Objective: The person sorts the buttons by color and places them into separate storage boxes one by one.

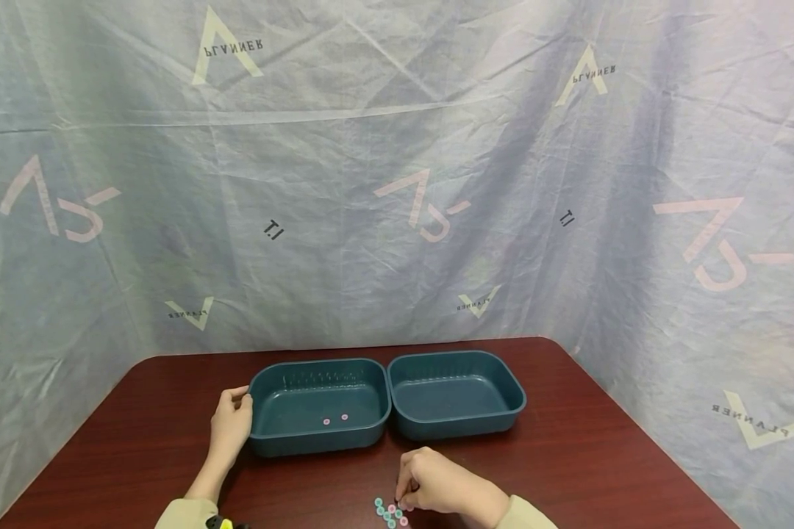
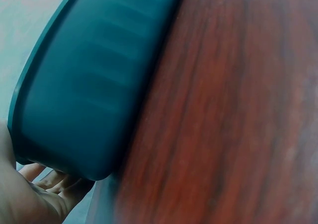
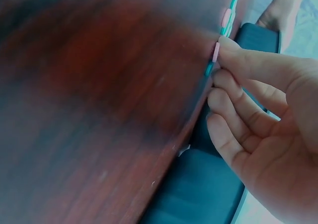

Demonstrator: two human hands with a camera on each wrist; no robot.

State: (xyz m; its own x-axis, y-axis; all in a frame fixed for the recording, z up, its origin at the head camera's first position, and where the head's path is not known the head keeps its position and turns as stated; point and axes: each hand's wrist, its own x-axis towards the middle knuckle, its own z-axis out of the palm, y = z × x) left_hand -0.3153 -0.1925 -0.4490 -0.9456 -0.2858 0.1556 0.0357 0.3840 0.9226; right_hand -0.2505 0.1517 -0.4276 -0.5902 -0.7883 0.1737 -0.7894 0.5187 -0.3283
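Two dark teal plastic trays stand side by side, the left tray (image 1: 320, 441) and the right tray (image 1: 459, 426). My left hand (image 1: 231, 422) grips the left tray's outer end; in the left wrist view its fingers reach round under the tray wall (image 2: 84, 90). Inside that tray lie two small pink ring-shaped buttons (image 1: 335, 419). At the table's front, my right hand (image 1: 433, 481) has thumb and fingers bent together, tips down on a pink button (image 3: 216, 51). Around them lies a loose group of teal buttons (image 1: 380, 510) and pink buttons (image 1: 403, 521).
The dark red wooden table (image 1: 152, 426) has rounded back corners. Behind it and along the sides hangs a pale grey printed cloth (image 1: 344, 220). The two trays meet at their neighbouring ends, back from the button group.
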